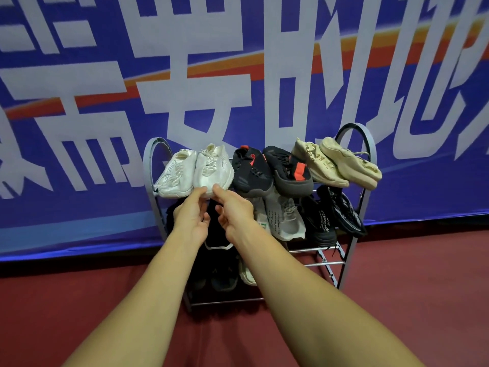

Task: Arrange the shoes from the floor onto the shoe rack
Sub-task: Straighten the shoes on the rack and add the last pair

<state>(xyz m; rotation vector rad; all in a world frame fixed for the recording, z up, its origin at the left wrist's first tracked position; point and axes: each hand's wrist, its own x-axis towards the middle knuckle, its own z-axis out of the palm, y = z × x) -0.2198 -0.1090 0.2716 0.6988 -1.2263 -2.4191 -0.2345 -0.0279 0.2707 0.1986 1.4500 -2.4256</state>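
A grey metal shoe rack stands against a blue banner. Its top shelf holds a pair of white sneakers, a black pair with red patches and a beige pair. The middle shelf carries a grey-white sneaker and black knit shoes; dark shoes sit lower down. My left hand and right hand reach side by side to the toe of the right white sneaker. Both thumbs touch its front edge, and the fingers hang loosely curled, holding nothing.
The blue banner with large white characters covers the wall behind the rack. A dark red floor spreads in front of and to the right of the rack. The lower right rails of the rack are bare.
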